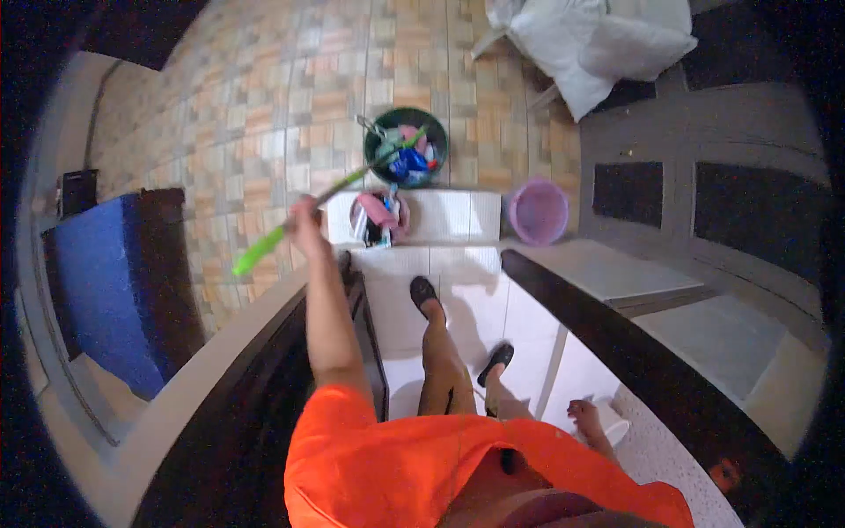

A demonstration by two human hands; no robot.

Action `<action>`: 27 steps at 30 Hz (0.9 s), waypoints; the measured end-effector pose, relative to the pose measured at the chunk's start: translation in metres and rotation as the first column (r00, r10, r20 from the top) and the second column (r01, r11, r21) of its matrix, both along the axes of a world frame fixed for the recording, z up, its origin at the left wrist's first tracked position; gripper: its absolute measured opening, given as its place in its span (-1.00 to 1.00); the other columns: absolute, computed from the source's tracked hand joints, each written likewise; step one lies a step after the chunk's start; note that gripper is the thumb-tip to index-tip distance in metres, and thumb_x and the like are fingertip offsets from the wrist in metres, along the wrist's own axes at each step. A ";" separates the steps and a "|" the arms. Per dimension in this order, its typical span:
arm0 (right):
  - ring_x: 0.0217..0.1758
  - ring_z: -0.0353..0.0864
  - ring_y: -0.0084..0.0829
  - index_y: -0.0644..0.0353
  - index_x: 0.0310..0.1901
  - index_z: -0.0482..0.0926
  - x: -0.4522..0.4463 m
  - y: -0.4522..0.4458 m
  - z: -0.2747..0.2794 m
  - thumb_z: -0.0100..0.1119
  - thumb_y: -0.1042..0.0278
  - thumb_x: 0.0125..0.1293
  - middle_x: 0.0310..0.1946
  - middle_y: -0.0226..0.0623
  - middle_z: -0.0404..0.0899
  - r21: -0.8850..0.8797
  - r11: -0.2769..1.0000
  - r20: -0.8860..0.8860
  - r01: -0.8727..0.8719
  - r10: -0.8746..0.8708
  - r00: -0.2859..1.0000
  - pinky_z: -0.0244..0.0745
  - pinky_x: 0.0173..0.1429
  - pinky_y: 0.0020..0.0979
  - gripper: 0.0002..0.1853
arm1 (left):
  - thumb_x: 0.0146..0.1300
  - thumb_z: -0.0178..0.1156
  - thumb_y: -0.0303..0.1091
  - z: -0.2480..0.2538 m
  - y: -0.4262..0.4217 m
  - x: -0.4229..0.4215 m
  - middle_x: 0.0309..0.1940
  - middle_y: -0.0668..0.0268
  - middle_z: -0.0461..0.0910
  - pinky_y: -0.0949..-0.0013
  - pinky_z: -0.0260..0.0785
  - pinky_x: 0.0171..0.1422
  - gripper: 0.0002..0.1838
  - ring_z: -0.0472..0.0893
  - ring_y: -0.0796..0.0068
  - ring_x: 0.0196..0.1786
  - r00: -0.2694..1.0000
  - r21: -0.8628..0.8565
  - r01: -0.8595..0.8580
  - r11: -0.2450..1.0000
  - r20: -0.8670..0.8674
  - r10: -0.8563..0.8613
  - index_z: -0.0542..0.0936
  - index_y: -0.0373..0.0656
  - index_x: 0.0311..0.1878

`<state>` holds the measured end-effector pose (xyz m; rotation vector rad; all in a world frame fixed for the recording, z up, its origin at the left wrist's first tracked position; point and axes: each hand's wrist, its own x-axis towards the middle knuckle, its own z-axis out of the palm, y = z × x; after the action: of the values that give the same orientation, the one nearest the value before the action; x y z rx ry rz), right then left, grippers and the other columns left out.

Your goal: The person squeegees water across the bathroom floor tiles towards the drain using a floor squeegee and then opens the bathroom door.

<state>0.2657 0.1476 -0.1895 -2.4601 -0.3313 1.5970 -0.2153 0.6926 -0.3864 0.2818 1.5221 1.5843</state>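
Note:
My left hand (305,227) is closed around a long stick handle (339,187), bright green at both ends and grey in the middle. The stick slants from lower left toward a dark green bucket (447,145), its far end over the bucket's contents; the kind of tool cannot be made out. Inside the bucket lie blue, pink and pale items. Just below it, on the white tiled step, is a small container with a pink cloth (377,211) and other items. My right hand (588,417) hangs low beside a white rounded object (613,426), fingers loosely apart, with nothing visible in it.
A purple tub (538,212) stands right of the step (440,216). Dark door frames (616,330) flank me. White fabric or sacks (598,44) lie at upper right. A blue box-like object (114,295) stands at left. My dark shoes (423,289) are on white tiles.

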 end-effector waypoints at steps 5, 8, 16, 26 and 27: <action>-0.26 0.59 -0.42 0.27 -0.18 0.55 -0.014 0.017 0.012 0.24 0.33 0.14 -0.34 -0.18 0.61 0.251 0.935 0.061 -0.251 0.244 0.968 0.48 -0.11 -0.44 -0.75 | 0.17 0.19 -0.40 0.244 -0.051 0.109 -0.52 0.36 0.47 0.48 0.36 -0.14 -0.87 0.45 0.58 -0.39 0.787 0.148 0.223 0.964 -0.611 -0.088 0.55 -0.28 -0.40; -0.25 0.59 -0.42 0.24 -0.16 0.56 0.002 0.005 0.024 0.24 0.33 0.14 -0.33 -0.16 0.61 0.301 0.924 0.134 -0.237 0.205 0.970 0.47 -0.13 -0.46 -0.74 | 0.21 0.12 -0.38 0.351 -0.113 0.131 -0.57 0.29 0.45 0.29 0.43 -0.09 -0.80 0.47 0.47 -0.45 0.803 0.561 0.239 0.793 -0.573 0.163 0.49 -0.29 -0.48; -0.23 0.60 -0.22 0.12 -0.27 0.62 0.108 -0.211 -0.052 0.16 0.07 0.13 -0.33 -0.12 0.61 0.239 0.917 0.381 -0.318 0.213 0.900 0.46 -0.10 -0.21 -0.71 | 0.21 0.19 -0.25 0.546 -0.307 0.225 -0.73 0.43 0.18 0.61 0.00 -0.77 -0.72 0.16 0.68 -0.75 0.819 0.798 0.562 0.217 -0.501 -0.279 0.35 -0.17 -0.47; -0.26 0.61 -0.23 0.24 -0.22 0.59 0.099 -0.329 0.057 0.20 0.28 0.07 -0.37 -0.13 0.62 0.290 0.882 0.526 0.370 -0.470 0.709 0.48 -0.10 -0.30 -0.74 | 0.03 0.27 -0.42 0.494 -0.456 0.420 -0.45 0.36 0.40 0.35 0.33 -0.49 -0.69 0.36 0.51 -0.54 0.259 0.360 0.929 0.084 -0.472 -0.843 0.32 -0.11 -0.24; -0.22 0.61 -0.24 0.23 -0.20 0.59 0.094 -0.324 0.071 0.20 0.24 0.10 -0.31 -0.14 0.62 0.439 0.801 0.470 0.406 -0.591 0.656 0.48 -0.07 -0.31 -0.72 | 0.01 0.24 -0.52 0.478 -0.470 0.446 -0.40 0.31 0.44 0.35 0.41 -0.38 -0.70 0.45 0.47 -0.44 0.085 0.387 0.918 -0.089 -0.412 -0.907 0.36 -0.17 -0.21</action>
<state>0.3599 -0.1762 -0.1188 -2.4329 0.0536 0.4844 0.2310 0.2227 0.0915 1.4067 0.3406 0.6924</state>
